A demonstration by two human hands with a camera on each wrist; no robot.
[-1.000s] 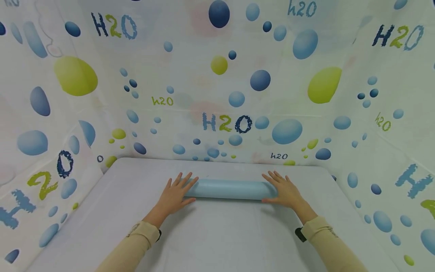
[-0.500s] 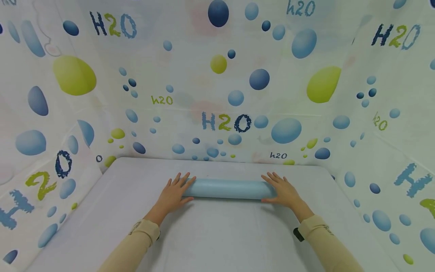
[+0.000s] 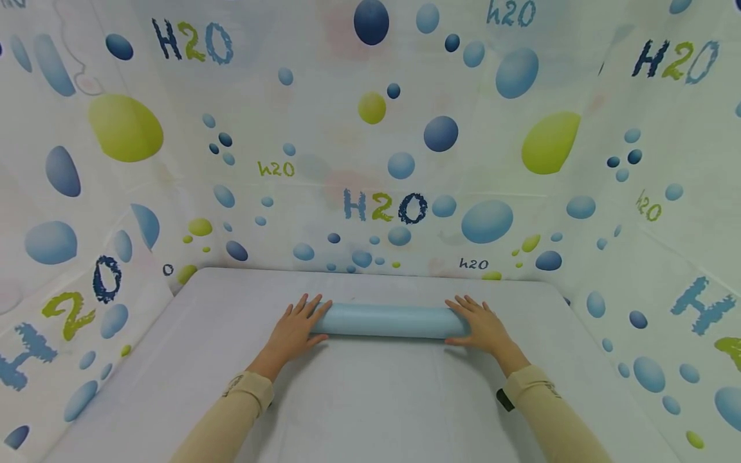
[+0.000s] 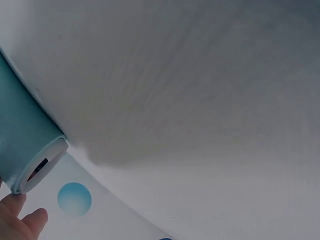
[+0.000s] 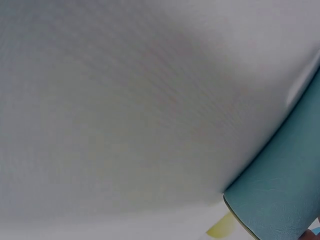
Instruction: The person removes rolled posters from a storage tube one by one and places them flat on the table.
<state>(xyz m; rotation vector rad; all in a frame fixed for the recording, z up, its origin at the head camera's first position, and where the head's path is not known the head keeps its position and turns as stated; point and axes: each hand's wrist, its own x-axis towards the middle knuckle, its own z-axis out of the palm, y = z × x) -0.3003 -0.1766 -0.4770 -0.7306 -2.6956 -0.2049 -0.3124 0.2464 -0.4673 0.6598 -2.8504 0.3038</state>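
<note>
A light blue roll (image 3: 382, 321) with a smooth, leather-like surface lies crosswise on the white table (image 3: 370, 399). The left wrist view shows its end as a pale ring (image 4: 47, 167) around a dark hollow. My left hand (image 3: 294, 331) rests over the roll's left end, fingers spread across the top and thumb along the near side. Over the right end, my right hand (image 3: 483, 328) lies in the same spread way. Left fingertips (image 4: 35, 220) touch the rim in the left wrist view. The right wrist view catches the roll (image 5: 280, 175) and only a sliver of fingers at the corner.
A white curtain (image 3: 324, 116) printed with blue and green dots and H2O lettering surrounds the table at the back and both sides. Beige sleeves (image 3: 226, 418) cover both forearms, and a black band piece (image 3: 505, 400) shows beneath the right cuff.
Both hands have shifted very slightly left and stay at the roll's ends. My forearms have drawn a little closer together.
</note>
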